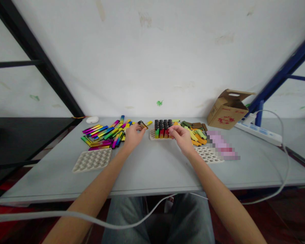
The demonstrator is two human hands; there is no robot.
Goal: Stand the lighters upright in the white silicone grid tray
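My left hand (134, 135) is closed in a pinch on a small black-topped stick (142, 125), held tilted above the table; its exact kind is unclear. My right hand (181, 136) has its thumb and fingers pressed together at the front right corner of the middle tray (152, 136). Whatever is between those fingers is hidden. Upright in that tray stand rows of black-topped sticks (163, 124) with red, green and orange bodies. Left of my left hand lies a loose pile of shiny multicoloured sticks (109, 133). Yellow, orange and green pieces (198, 136) lie beyond my right hand.
Holed trays lie at the left (93, 160) and right (208, 155). An open cardboard box (225, 112) stands at the back right, by a white power strip (260, 133). A white case (92, 120) sits back left. A white cable (122, 226) crosses before the table.
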